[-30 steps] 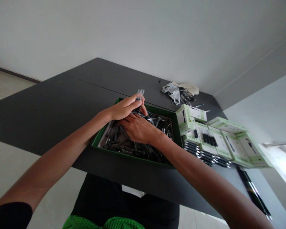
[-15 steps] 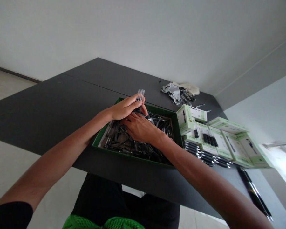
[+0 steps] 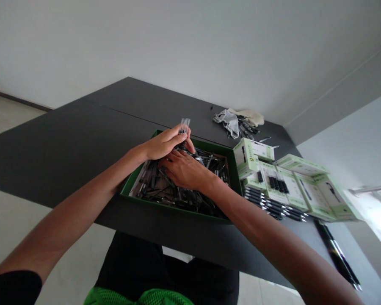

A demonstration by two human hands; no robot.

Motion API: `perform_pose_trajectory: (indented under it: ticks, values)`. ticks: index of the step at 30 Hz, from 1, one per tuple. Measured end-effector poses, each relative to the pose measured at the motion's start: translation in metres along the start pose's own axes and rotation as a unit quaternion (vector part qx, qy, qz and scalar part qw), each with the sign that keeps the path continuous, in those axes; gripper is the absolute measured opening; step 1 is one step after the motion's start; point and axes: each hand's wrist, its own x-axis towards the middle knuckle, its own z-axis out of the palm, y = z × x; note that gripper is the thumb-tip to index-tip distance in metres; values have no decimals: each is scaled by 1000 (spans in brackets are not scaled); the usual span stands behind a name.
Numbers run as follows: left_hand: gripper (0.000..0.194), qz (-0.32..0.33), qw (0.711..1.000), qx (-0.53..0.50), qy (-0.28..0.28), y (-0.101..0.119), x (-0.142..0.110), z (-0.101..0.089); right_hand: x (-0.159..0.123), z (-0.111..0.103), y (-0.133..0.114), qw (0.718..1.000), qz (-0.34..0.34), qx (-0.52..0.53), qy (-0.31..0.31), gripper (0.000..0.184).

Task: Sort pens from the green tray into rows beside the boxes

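Observation:
My left hand [image 3: 169, 140] is closed around a bundle of pens [image 3: 184, 123], over the far side of a green box. Their clear ends stick up above its thumb. Just below, my right hand [image 3: 187, 169] reaches across the box with its fingers bent in against the underside of the left. What those fingertips hold is hidden. The green box [image 3: 178, 206] is filled with loose black and clear pens [image 3: 155, 176] lying in all directions.
Right of the box stand white-and-green pen cartons [image 3: 246, 159], some opened, with rows of pens [image 3: 273, 207] before them. Further back, grey and cream cloths [image 3: 230, 120] lie beside loose pens [image 3: 249, 127]. More pens [image 3: 338, 254] lie near the dark table's [image 3: 66, 148] right end.
The whole view has shifted very slightly. Both hands keep almost the same pose over the box, and the bundle stays in my left hand.

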Motion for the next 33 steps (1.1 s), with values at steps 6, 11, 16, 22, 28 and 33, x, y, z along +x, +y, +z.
perform_pose_trajectory:
  ticks: [6, 11, 16, 22, 28, 33]
  values:
    - [30, 7, 999, 18, 27, -3, 2, -1, 0, 2, 2, 1000, -8, 1, 4, 22]
    - [32, -13, 1000, -1, 29, -3, 2, -1, -1, 1, 2, 1000, -11, -5, 0, 21]
    - [30, -26, 999, -1, 26, -1, 1, 0, 0, 1, 3, 1000, -9, -2, 2, 22]
    - [28, -2, 995, 77, 69, -2, 2, -3, -4, -12, 3, 998, 56, -13, 6, 29]
    - [34, 20, 991, 106, 73, -5, 3, -5, -14, -21, -2, 963, 252, -87, -40, 34]
    - [36, 20, 992, 109, 65, -4, 3, -5, -15, -20, 1, 964, 239, -100, -67, 31]
